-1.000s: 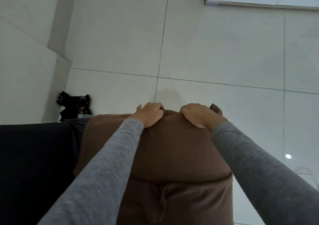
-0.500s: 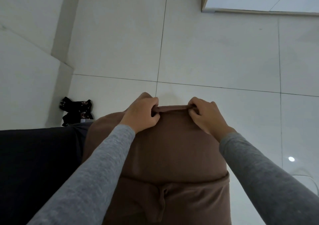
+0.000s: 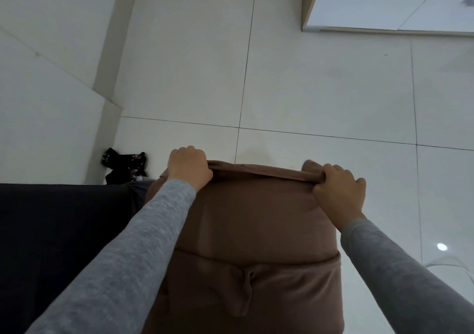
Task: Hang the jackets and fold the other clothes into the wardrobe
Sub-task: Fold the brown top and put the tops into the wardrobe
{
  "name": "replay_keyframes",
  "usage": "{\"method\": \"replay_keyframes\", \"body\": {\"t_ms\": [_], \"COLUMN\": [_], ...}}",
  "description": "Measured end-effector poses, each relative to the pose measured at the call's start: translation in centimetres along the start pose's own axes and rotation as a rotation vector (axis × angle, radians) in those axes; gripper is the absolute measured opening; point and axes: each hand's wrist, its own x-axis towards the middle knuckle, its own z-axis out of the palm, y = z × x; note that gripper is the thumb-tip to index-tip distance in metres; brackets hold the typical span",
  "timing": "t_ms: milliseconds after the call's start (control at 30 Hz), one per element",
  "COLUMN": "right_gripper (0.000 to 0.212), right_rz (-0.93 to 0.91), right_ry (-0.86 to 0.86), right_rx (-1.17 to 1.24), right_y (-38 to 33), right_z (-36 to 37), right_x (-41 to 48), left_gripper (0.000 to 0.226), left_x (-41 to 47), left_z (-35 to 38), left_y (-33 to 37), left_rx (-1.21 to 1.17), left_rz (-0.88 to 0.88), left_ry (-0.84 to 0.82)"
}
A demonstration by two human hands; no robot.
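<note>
The person leans over a brown garment (image 3: 251, 221) that lies draped in front of them, its near part showing a waistband and a drawstring (image 3: 246, 285). Both hands grip its far edge, set well apart. The left hand (image 3: 188, 167) has its fingers curled over the left end of that edge; the right hand (image 3: 338, 192) pinches the right end, where the cloth bunches into a small roll under the fingers. Grey sleeves (image 3: 143, 251) cover both arms. A dark cloth (image 3: 56, 231) lies just beside the garment on its left. Beyond it, a black flowered item (image 3: 125, 164) sits on the tiled floor (image 3: 320, 90) by the wall.
</note>
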Motion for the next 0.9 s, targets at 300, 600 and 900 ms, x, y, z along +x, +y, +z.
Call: {"method": "replay_keyframes", "body": {"t_ms": [300, 600, 900], "right_gripper": [0.014, 0.007, 0.014], "right_rz": [0.41, 0.499, 0.491], "right_ry": [0.081, 0.323, 0.465], "right_rx": [0.489, 0.867, 0.862], "right_y": [3.1, 2.7, 3.6], "right_z": [2.6, 2.0, 2.6], "right_x": [-2.6, -5.3, -12.0], "left_gripper": [0.014, 0.007, 0.028], "left_x": [-3.0, -7.8, -16.6], "left_z": [3.7, 4.9, 9.1], "left_y": [-2.9, -3.1, -3.0], "left_rx": [-0.696, -1.002, -0.767], "left_rz": [0.072, 0.043, 0.212], "left_ry": [0.237, 0.483, 0.515]}}
